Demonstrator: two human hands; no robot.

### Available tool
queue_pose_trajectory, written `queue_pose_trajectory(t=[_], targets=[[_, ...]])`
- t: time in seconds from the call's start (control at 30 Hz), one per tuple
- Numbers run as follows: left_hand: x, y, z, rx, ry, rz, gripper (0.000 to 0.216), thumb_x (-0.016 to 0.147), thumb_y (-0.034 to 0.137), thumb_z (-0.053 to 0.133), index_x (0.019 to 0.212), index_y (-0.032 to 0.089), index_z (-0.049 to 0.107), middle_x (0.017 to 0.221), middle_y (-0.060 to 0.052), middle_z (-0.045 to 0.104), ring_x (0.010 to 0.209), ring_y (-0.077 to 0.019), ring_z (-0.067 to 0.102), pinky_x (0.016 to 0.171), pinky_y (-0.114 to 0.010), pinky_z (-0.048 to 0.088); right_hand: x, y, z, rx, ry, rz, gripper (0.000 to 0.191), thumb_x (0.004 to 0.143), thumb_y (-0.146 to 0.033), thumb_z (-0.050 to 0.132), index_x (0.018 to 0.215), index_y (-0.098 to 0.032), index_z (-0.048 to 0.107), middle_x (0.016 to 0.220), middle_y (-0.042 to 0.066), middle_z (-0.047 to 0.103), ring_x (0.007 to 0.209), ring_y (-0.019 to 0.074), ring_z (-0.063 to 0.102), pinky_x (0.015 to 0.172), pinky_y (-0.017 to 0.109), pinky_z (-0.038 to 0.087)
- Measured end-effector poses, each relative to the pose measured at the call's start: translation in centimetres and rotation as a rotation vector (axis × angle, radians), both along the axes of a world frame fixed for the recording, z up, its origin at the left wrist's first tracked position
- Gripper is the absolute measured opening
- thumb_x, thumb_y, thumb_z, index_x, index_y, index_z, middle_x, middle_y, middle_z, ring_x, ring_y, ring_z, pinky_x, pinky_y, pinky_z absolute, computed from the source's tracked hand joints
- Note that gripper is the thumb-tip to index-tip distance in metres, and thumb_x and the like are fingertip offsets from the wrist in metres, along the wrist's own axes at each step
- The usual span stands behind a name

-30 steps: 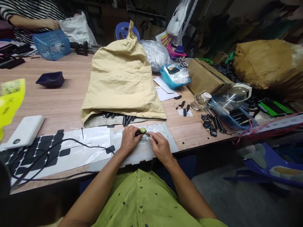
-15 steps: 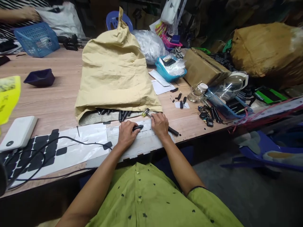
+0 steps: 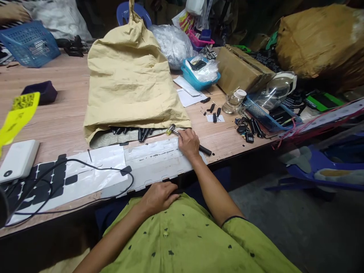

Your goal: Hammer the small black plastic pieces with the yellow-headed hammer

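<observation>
Right hand (image 3: 189,144), grip wrapped round a yellow-tipped, black-handled hammer (image 3: 172,129) by a beige sack (image 3: 133,79); left hand (image 3: 159,196), grip hard to tell.

Hammer (image 3: 171,129), yellow-tipped metal head, black handle, aslant in right grip (image 3: 189,143).

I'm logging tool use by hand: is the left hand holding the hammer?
No, the right hand holds the hammer, while the left hand is apart from it, in front of the green shirt.
</observation>
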State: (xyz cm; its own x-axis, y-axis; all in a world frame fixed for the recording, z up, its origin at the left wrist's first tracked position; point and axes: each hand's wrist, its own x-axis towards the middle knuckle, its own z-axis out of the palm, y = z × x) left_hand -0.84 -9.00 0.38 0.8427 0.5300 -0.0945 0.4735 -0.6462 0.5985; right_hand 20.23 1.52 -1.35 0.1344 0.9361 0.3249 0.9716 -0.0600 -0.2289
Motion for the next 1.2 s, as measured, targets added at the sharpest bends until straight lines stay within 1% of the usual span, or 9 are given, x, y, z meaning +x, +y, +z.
queue_pose_trajectory(t=[0.2,0.37,0.57,0.63,0.73,0.83,0.93,1.03,1.2], targets=[[0.6,-0.3,1.4,-0.013,0.419,0.325,0.016,0.093,0.030,0.059,0.102,0.025,0.071,0.082,-0.009,0.075,0.077,-0.0292,0.072,0.069,-0.036,0.051,0.3,-0.1,-0.2,0.008,0.005,0.011,0.032,0.095,-0.019,0.050,0.119,-0.024,0.071,0.103,0.011,0.061,0.099,0.0269,0.049,0.081,0.035,0.039],[0.9,-0.7,1.8,-0.019,0.440,0.348,0.022,0.093,0.027,0.056,0.109,0.025,0.072,0.088,-0.012,0.077,0.078,-0.0320,0.073,0.066,-0.037,0.051,0.2,-0.2,-0.2,0.021,0.015,0.010,0.033,0.094,-0.019,0.050,0.119,-0.024,0.071,0.103,0.011,0.062,0.099,0.0269,0.050,0.081,0.035,0.039],[0.3,-0.1,2.3,-0.073,0.314,0.321,0.018,0.091,0.025,0.061,0.102,0.026,0.075,0.084,-0.006,0.079,0.078,-0.0259,0.074,0.066,-0.031,0.051,0.2,-0.4,-0.3,0.034,0.026,0.009,0.033,0.093,-0.017,0.051,0.118,-0.023,0.072,0.102,0.011,0.063,0.098,0.0265,0.051,0.082,0.035,0.040],[-0.1,1.3,2.8,-0.061,0.171,0.377,0.018,0.092,0.032,0.062,0.102,0.027,0.076,0.080,-0.003,0.077,0.074,-0.0221,0.072,0.065,-0.029,0.051,0.2,-0.3,-0.5,0.049,0.029,0.015,0.033,0.092,-0.017,0.052,0.118,-0.023,0.071,0.102,0.010,0.063,0.098,0.0263,0.051,0.081,0.035,0.040],[-0.6,5.5,3.4,0.090,0.060,0.610,0.026,0.096,0.034,0.055,0.112,0.025,0.074,0.080,-0.003,0.074,0.069,-0.0196,0.067,0.064,-0.030,0.051,0.2,-0.2,-0.7,0.059,0.028,0.008,0.032,0.092,-0.017,0.052,0.117,-0.023,0.072,0.103,0.010,0.064,0.098,0.0260,0.052,0.081,0.035,0.040],[-0.6,10.7,3.2,0.309,0.041,0.839,0.026,0.093,0.032,0.059,0.111,0.021,0.073,0.097,-0.009,0.071,0.090,-0.0263,0.066,0.073,-0.035,0.054,0.3,-0.1,-0.8,0.069,0.025,0.011,0.032,0.092,-0.017,0.052,0.116,-0.024,0.072,0.101,0.010,0.063,0.097,0.0257,0.052,0.080,0.034,0.040],[-0.2,14.7,2.4,0.394,0.081,0.938,0.018,0.088,0.031,0.063,0.098,0.022,0.075,0.103,-0.012,0.067,0.106,-0.0328,0.061,0.084,-0.041,0.053,0.3,0.1,-0.9,0.079,0.023,0.023,0.031,0.091,-0.017,0.053,0.115,-0.024,0.073,0.099,0.010,0.063,0.095,0.0255,0.052,0.078,0.034,0.040],[0.2,16.4,1.6,0.388,0.131,0.970,0.014,0.084,0.027,0.065,0.092,0.022,0.075,0.102,-0.013,0.066,0.108,-0.0346,0.059,0.087,-0.044,0.052,0.3,0.2,-1.0,0.083,0.020,0.019,0.031,0.091,-0.017,0.053,0.114,-0.024,0.073,0.099,0.010,0.063,0.095,0.0253,0.052,0.078,0.033,0.040],[-0.3,15.4,1.7,0.389,0.216,0.982,0.013,0.083,0.029,0.064,0.081,0.020,0.074,0.099,-0.015,0.068,0.107,-0.0383,0.059,0.087,-0.050,0.050,0.0,0.2,-0.8,0.082,0.020,0.000,0.030,0.091,-0.016,0.054,0.112,-0.023,0.074,0.099,0.010,0.065,0.095,0.0250,0.054,0.077,0.033,0.040]])
